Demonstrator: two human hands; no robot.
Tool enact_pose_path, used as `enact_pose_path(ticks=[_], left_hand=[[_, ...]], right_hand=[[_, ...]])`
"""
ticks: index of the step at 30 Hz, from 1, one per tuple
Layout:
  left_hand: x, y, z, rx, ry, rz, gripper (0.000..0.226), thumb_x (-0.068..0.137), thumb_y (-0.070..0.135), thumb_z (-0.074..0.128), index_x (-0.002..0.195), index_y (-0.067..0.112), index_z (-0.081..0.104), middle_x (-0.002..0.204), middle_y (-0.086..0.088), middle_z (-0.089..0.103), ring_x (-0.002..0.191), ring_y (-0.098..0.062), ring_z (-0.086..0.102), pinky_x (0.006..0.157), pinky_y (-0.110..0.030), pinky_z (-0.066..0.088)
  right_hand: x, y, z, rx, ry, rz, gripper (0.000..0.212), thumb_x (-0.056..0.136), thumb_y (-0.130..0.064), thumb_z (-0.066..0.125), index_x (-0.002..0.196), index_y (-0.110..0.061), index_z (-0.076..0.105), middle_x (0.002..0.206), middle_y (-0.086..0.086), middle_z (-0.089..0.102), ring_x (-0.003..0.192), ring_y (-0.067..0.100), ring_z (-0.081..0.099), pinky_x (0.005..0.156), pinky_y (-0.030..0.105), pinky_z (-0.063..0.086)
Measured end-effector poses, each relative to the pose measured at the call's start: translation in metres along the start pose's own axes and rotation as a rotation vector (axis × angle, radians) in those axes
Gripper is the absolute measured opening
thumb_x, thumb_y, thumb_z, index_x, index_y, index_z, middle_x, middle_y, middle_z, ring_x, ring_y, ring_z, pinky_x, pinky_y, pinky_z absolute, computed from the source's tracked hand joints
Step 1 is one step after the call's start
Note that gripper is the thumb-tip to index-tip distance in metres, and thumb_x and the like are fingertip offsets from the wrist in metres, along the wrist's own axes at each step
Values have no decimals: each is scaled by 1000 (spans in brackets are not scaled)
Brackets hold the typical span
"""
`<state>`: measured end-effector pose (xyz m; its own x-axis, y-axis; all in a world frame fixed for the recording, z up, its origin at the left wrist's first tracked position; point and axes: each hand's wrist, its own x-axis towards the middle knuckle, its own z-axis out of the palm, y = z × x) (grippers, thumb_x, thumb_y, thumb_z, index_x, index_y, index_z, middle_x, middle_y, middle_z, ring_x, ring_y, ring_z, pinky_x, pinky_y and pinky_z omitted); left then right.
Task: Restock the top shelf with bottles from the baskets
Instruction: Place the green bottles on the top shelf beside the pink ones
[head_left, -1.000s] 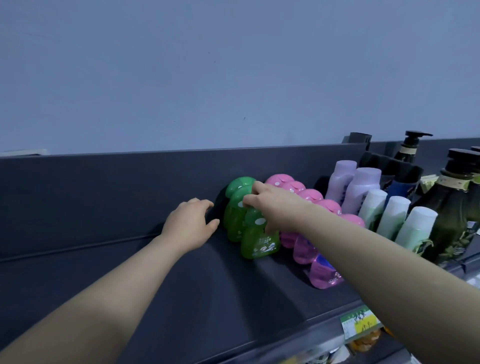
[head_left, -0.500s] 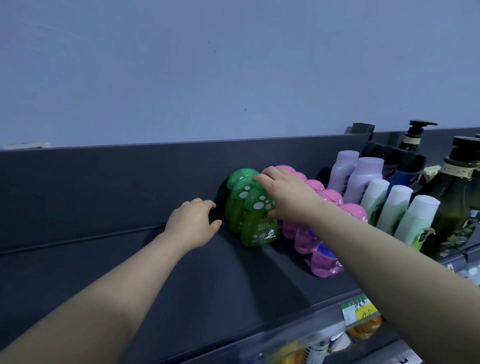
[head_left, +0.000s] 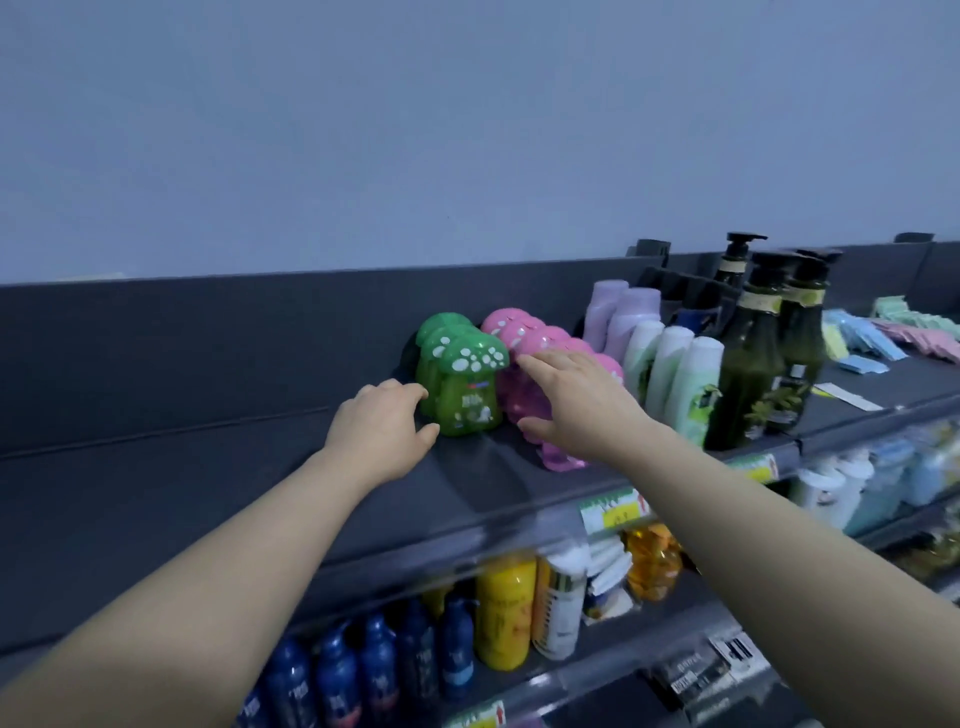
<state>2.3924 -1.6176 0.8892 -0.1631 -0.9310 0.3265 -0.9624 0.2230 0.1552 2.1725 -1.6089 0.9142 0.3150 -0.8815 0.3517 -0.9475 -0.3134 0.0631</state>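
1. As both hands are at the stock and neither carries a bottle, the step in hand is judged to be straightening the files, not placing. The top shelf (head_left: 208, 499) runs bare to the left of the front green bottle (head_left: 467, 389) and is stocked to its right. The baskets are not in view.
2. Pink bottles (head_left: 524, 332) stand in a file immediately right of the front green bottle, close against it at cap level. The nearest ones are hidden behind the right hand, so their alignment cannot be confirmed.
3. Green bottles (head_left: 441, 327) stand upright and close-packed directly behind the front green bottle.
4. Right hand (head_left: 582, 410) is just right of the front green bottle, over the pink file. It is palm down with fingers straight and spread wide, and holds nothing.
5. Left hand (head_left: 382, 434) is at the left flank of the front green bottle, fingers loosely curled, fingertips and thumb touching its side. No wrap round it is seen, so it holds nothing.
6. Next move, as judged: draw both hands clear without knocking the broad caps, fetch more bottles from the baskets, and fill the bare run left of the front green bottle.
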Motion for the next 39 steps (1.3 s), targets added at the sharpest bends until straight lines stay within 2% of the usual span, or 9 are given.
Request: enact_pose_path(ticks=[6, 12, 15, 19, 24, 27, 30, 34, 39], left_hand=[[-77, 54, 24, -36, -64, 58, 49, 91, 45, 53, 135, 23, 48, 129, -4, 54, 119, -27, 49, 93, -41, 46], [-145, 103, 71, -66, -125, 151, 45, 89, 44, 55, 129, 22, 54, 125, -5, 57, 115, -29, 51, 91, -41, 47], [-169, 120, 103, -88, -197, 178, 38, 89, 42, 54, 121, 21, 57, 116, -4, 58, 109, -28, 54, 84, -40, 50], [-197, 134, 156, -125, -327, 193, 37, 90, 39, 55, 121, 19, 56, 112, -3, 57, 104, -25, 55, 77, -38, 50], [-225, 133, 238, -218, -478, 133, 33, 90, 34, 58, 116, 13, 61, 111, -6, 60, 102, -25, 58, 81, -37, 51], [-240, 128, 302, -242, -602, 88, 35, 89, 33, 59, 119, 14, 59, 112, -6, 62, 104, -26, 58, 82, -35, 50], [-255, 123, 364, -256, -704, 34, 32, 88, 32, 59, 112, 10, 61, 104, -8, 64, 98, -27, 61, 77, -33, 50], [-269, 119, 440, -304, -809, -96, 26, 87, 29, 61, 102, 8, 59, 97, -11, 64, 91, -29, 62, 70, -30, 47], [-276, 121, 515, -319, -900, -289, 32, 91, 29, 56, 112, 6, 60, 111, -12, 64, 101, -29, 60, 73, -25, 41]], right_hand=[[-106, 6, 14, 45, -50, -14, 68, 87, -40, 62, 144, -13, 38, 142, 8, 46, 133, 26, 38, 113, 34, 24], [-204, 15, 55, 95, -191, 56, 68, 92, -42, 58, 148, -15, 31, 150, 5, 39, 139, 22, 30, 115, 32, 18], [-244, 24, 87, 107, -265, 101, 69, 91, -43, 58, 148, -15, 31, 150, 5, 39, 139, 23, 31, 114, 31, 19], [-290, 35, 138, 159, -367, 163, 68, 91, -41, 59, 147, -13, 33, 150, 7, 39, 138, 24, 33, 114, 32, 20], [-340, 38, 211, 262, -483, 277, 66, 91, -41, 57, 148, -16, 34, 151, 7, 38, 139, 24, 32, 115, 30, 21], [-367, 37, 262, 324, -551, 338, 61, 91, -37, 58, 144, -13, 40, 145, 9, 45, 134, 25, 39, 110, 28, 24], [-387, 36, 307, 386, -579, 399, 56, 89, -32, 61, 140, -14, 47, 138, 10, 52, 127, 29, 46, 105, 32, 34], [-404, 39, 372, 407, -631, 472, 59, 88, -32, 60, 142, -17, 43, 140, 7, 50, 124, 30, 47, 102, 35, 40], [-414, 41, 441, 432, -694, 535, 58, 88, -30, 58, 142, -15, 43, 136, 9, 53, 122, 30, 48, 101, 34, 40]])
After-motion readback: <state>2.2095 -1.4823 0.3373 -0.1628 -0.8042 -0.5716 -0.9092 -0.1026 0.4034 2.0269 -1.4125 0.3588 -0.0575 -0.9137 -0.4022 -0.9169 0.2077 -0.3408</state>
